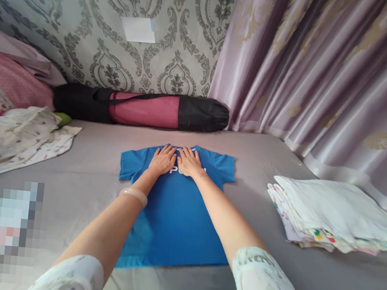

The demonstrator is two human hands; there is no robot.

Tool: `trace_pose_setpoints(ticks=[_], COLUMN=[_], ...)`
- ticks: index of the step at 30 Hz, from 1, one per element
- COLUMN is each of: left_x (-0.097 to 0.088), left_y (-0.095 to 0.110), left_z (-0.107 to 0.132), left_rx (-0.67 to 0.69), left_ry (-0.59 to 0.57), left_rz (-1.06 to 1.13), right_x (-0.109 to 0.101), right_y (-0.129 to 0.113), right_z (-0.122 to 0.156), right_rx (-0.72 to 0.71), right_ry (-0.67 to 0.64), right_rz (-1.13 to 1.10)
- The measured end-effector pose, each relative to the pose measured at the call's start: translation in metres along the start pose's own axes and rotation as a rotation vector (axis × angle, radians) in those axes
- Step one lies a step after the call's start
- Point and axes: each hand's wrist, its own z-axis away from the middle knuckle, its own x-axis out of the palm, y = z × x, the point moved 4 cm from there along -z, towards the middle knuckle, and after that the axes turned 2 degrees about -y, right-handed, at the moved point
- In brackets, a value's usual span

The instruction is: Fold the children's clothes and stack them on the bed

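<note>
A blue short-sleeved T-shirt [179,225] lies spread flat on the grey bed sheet, its collar at the far end and its hem toward me. White lettering runs across the upper part, partly covered by my hands. My left hand [163,159] rests palm down on the shirt just below the collar, fingers stretched out. Beside it, my right hand [189,162] lies flat on the fabric in the same way, the thumbs close together. Neither hand grips the cloth. A pale bangle [134,196] circles my left wrist.
To the right sits a stack of folded clothes [337,213]. A black and pink rolled bag [145,109] lies along the patterned wall. Crumpled printed cloth [19,137] is at the left, above a blurred-out patch. Lilac curtains [310,74] hang at the right.
</note>
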Motion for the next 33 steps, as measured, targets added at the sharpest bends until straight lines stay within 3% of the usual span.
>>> trace_pose_setpoints(ticks=[4, 7, 12, 17, 19, 24, 28, 33], left_x=[-0.001, -0.003, -0.002, 0.000, -0.002, -0.016, -0.026, -0.023], left_y=[0.000, 0.000, 0.000, 0.003, 0.006, 0.020, 0.051, 0.126], left_z=[0.000, 0.000, 0.000, -0.001, 0.000, 0.008, 0.008, -0.005], left_rx=[0.003, 0.002, 0.014, 0.017, 0.018, 0.023, 0.075, 0.337], left_ry=[0.004, -0.008, -0.017, 0.003, 0.040, 0.112, 0.092, -0.019], left_rz=[-0.006, 0.006, 0.004, -0.085, -0.153, -0.221, -0.110, 0.147], right_x=[-0.006, -0.022, -0.045, -0.044, -0.046, -0.071, -0.072, -0.061], right_y=[0.004, 0.021, 0.087, 0.135, 0.138, 0.125, 0.111, 0.092], right_z=[0.001, 0.012, 0.054, 0.096, 0.107, 0.146, 0.193, 0.244], right_rx=[0.006, 0.052, 0.234, 0.336, 0.342, 0.358, 0.379, 0.400], right_ry=[-0.016, 0.023, 0.046, -0.031, -0.015, 0.214, 0.056, -0.057], right_rz=[-0.079, -0.132, -0.072, -0.026, -0.045, -0.088, -0.175, -0.242])
